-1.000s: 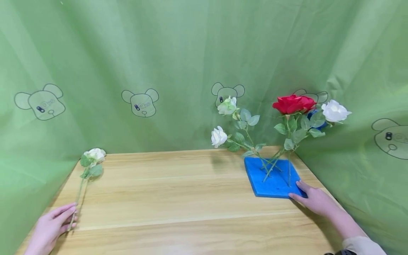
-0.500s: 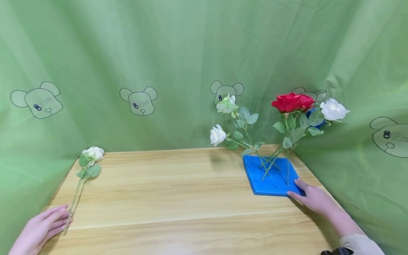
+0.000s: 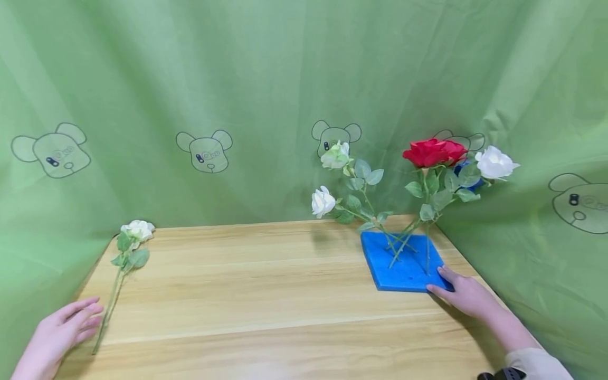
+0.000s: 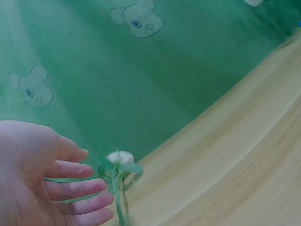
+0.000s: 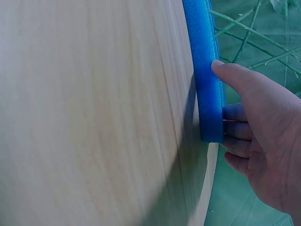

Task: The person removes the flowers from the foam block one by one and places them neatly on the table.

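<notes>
Lower left of the frame, the left hand has its fingers loosely spread, pinching nothing, right beside the stem; touching or not, I can't tell. The white rose lies on the wooden table, bloom up toward the far left corner. Artificial, by the look: light, springy stem, petals that could crush. Mid-stem, below the leaves, there's your hold! And lower right, the right hand pinches the near corner of the blue foam board, thumb on the front edge. Light foam, likely to dent or slide, top-heavy with roses; steadying it low makes sense.
</notes>
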The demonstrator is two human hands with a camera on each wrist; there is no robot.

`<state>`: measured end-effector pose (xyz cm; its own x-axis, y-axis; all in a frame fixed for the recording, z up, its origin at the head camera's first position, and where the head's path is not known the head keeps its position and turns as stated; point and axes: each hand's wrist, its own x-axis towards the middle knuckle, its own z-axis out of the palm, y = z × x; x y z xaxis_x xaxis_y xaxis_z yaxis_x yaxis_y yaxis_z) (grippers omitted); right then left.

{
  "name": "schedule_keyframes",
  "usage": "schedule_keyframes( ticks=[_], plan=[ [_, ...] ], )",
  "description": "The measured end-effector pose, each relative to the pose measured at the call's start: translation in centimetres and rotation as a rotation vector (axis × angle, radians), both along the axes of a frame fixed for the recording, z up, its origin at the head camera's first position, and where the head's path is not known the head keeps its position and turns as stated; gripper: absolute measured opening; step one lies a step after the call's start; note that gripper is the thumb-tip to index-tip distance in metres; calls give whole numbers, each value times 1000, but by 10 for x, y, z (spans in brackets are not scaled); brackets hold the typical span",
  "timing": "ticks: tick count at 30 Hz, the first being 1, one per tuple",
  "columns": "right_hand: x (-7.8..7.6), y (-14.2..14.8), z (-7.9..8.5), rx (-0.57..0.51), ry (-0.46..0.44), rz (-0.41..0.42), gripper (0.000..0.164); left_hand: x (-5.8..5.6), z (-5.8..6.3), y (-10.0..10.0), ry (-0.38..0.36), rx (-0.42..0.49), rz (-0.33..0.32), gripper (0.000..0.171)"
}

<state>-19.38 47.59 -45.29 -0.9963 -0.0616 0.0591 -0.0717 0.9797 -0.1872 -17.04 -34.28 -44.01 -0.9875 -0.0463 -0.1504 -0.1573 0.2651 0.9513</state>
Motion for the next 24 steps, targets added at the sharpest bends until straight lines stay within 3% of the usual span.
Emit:
schedule_keyframes(
  ticks=[1, 6, 8, 15, 24],
  plan=[
    [0, 0, 0, 3, 0, 2, 81, -1, 3, 3, -4, -39, 0, 13],
    [-1, 2, -1, 15, -6, 1, 82, -9, 20, 20, 11, -191, -33, 57],
    [-2, 2, -2, 17, -10, -1, 82, -12, 26, 27, 26, -222, -52, 66],
    [-2, 1, -1, 19, -12, -4, 82, -24, 45, 56, 107, -323, -114, 65],
    [0, -1, 2, 16, -2, -2, 78, -41, 68, 100, 193, -363, -232, 55]
  ],
)
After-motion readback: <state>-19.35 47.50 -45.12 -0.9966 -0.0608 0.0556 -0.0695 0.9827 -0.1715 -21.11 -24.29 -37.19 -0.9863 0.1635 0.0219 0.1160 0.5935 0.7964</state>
